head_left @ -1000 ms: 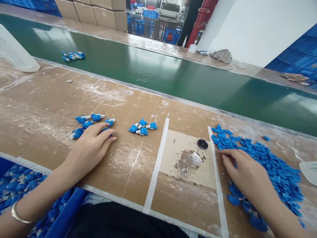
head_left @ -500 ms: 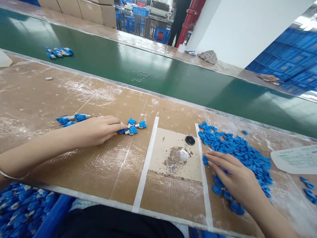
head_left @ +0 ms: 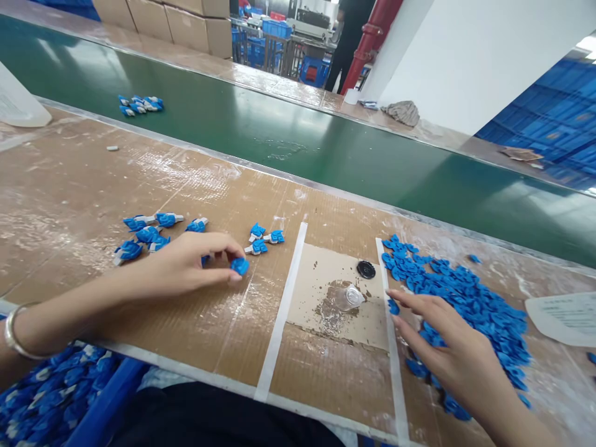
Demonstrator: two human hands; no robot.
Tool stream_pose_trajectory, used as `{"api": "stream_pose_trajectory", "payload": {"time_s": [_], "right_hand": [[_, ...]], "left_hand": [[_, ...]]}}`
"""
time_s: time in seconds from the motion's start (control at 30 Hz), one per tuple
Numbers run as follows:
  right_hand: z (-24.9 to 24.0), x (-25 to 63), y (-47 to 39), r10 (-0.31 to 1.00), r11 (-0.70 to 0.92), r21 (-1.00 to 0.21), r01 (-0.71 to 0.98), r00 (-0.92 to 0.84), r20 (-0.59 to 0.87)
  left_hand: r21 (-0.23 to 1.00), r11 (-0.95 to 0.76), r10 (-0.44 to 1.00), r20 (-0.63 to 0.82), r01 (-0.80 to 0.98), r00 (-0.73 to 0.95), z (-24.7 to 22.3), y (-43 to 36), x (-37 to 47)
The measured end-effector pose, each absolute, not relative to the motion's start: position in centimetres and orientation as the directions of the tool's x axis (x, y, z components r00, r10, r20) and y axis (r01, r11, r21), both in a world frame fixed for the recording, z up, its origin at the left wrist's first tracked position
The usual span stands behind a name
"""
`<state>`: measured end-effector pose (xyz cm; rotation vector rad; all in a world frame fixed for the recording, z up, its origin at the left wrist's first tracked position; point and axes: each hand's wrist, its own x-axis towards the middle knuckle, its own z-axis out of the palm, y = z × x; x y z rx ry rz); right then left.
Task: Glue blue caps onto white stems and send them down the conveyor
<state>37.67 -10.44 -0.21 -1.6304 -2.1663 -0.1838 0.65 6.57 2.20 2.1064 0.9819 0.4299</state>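
Observation:
My left hand [head_left: 190,264] pinches a blue plastic piece [head_left: 239,266] between thumb and fingertips, just above the table. Around it lie several blue-and-white plastic pieces, one group [head_left: 148,233] behind the wrist and a small cluster [head_left: 264,239] beyond the fingertips. On the other side, my right hand [head_left: 442,338] has a small blue plastic piece [head_left: 393,307] between thumb and forefinger, beside a white tape strip. Under and behind that hand spreads a heap of blue pieces [head_left: 470,304]. Between the hands, a small clear plastic container [head_left: 350,297] lies on a wet cardboard sheet [head_left: 302,298], near a black round cap [head_left: 366,269].
A green conveyor belt [head_left: 326,149] runs behind the table, carrying a cluster of blue-and-white pieces [head_left: 140,105]. White plastic jugs stand at the left [head_left: 21,102] and right [head_left: 563,318]. A blue crate [head_left: 105,403] full of pieces sits below the table's left edge. A person [head_left: 351,37] stands far back.
My left hand has lifted a blue piece from the table, its thumb now opposite the fingers. My right hand stays by the heap's near left edge. The whole view has shifted slightly.

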Motion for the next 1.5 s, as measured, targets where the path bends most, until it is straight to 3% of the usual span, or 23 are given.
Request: {"api": "stream_pose_trajectory", "payload": {"time_s": [0.07,0.1,0.2,0.33,0.63,0.73,0.83,0.9,1.0,1.1,1.5], "right_hand": [[0.6,35.9,-10.1,0.902,0.294,-0.237,0.926,-0.187,0.390],[0.9,35.2,-9.8,0.902,0.320,-0.260,0.911,-0.209,0.379],[1.2,33.6,-8.7,0.875,0.425,-0.245,0.872,-0.325,0.360],[1.2,32.9,-8.1,0.856,0.468,-0.188,0.863,-0.391,0.338],[1.5,32.3,-8.7,0.892,0.397,-0.315,0.862,-0.280,0.356],[1.7,31.2,-9.7,0.944,0.301,-0.577,0.760,-0.150,0.295],[1.8,29.8,-10.8,0.979,0.169,-0.858,0.485,0.015,0.201],[1.6,29.0,-11.4,0.990,0.112,-0.950,0.292,0.052,0.133],[1.0,28.3,-12.0,0.993,0.093,-0.986,0.136,0.055,0.101],[0.4,28.0,-12.3,0.991,0.118,-0.990,0.083,0.054,0.123],[0.5,26.6,-12.3,0.985,0.126,-0.989,0.079,0.109,0.134]], "left_hand": [[0.941,-0.098,0.728,-0.153,0.323,0.668,1.6,4.4,1.1],[0.977,0.100,0.687,-0.204,0.187,0.698,1.3,3.3,1.5],[0.843,0.523,0.570,-0.235,-0.127,0.788,0.1,0.2,2.6],[0.655,0.723,0.507,-0.285,-0.221,0.813,-0.9,-2.6,3.6],[0.642,0.711,0.572,-0.292,-0.286,0.767,-1.2,-4.3,6.0],[0.683,0.666,0.642,-0.320,-0.300,0.697,-1.1,-4.7,7.4],[0.696,0.634,0.686,-0.305,-0.337,0.661,-1.1,-5.2,8.8],[0.695,0.622,0.696,-0.281,-0.360,0.661,-1.2,-5.5,9.4],[0.691,0.616,0.704,-0.266,-0.379,0.659,-1.2,-5.7,9.8],[0.687,0.608,0.710,-0.246,-0.399,0.659,-1.2,-5.8,10.0],[0.723,0.564,0.730,-0.209,-0.400,0.651,-0.7,-6.1,10.1]]}}
